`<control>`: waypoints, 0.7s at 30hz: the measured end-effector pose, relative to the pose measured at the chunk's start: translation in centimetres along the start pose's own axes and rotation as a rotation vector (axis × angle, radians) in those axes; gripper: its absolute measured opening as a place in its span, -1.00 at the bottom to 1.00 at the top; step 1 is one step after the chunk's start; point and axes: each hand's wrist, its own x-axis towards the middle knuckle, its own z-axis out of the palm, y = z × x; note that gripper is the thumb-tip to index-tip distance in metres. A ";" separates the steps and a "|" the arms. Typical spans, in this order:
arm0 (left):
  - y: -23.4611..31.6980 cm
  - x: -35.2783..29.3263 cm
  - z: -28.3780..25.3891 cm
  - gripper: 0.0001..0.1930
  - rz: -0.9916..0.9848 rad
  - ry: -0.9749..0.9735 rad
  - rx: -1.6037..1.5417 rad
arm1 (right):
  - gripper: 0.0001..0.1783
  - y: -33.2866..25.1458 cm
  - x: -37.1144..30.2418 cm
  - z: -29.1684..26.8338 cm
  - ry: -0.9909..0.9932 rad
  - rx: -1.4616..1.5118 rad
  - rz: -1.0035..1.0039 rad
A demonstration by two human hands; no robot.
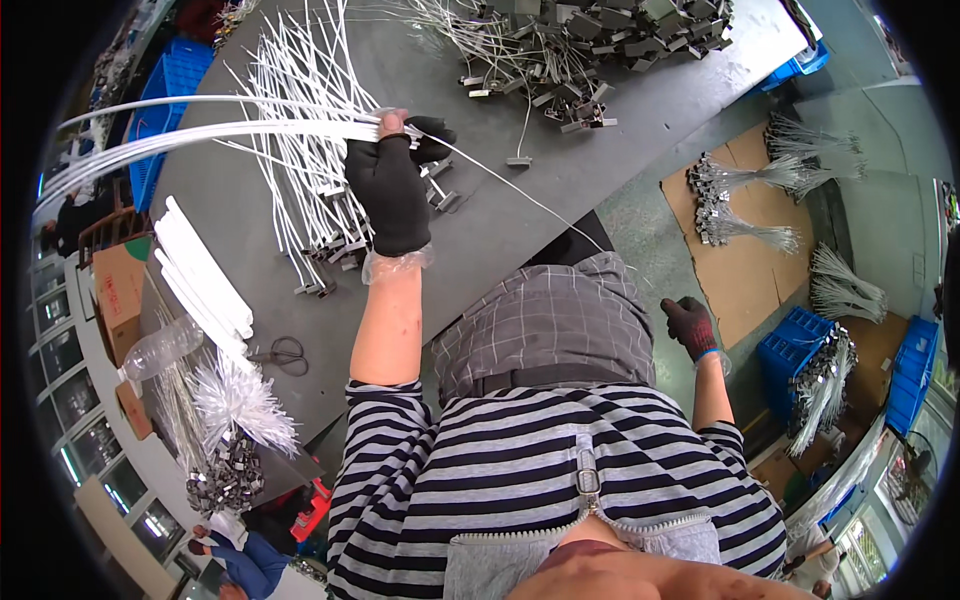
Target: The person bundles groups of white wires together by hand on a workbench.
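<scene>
My left hand (388,195), in a black glove with the thumb tip bare, is closed on several long white tubes (240,130) above the table. They stretch out to the left in a curve. A thin white wire (515,187) runs from that hand down to the right, past the table edge. Beneath the hand lies a loose spread of white wires (290,150) with small metal clips (345,250) at their ends. Off the table at my right side, my right hand (690,327), in a dark and red glove, has its fingers curled; what they hold, if anything, is hidden.
Far on the grey table (480,235) is a heap of metal clips (640,40). White tubes (200,280), scissors (287,356) and a plastic bottle (165,345) lie left. Wire bundles (745,180) rest on floor cardboard (735,285) at right, near a blue crate (790,345).
</scene>
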 end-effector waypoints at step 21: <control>-4.6 -4.9 2.5 -0.89 -0.554 -0.828 -0.122 | -0.72 -12.5 -3.3 1.4 -0.607 0.394 -0.267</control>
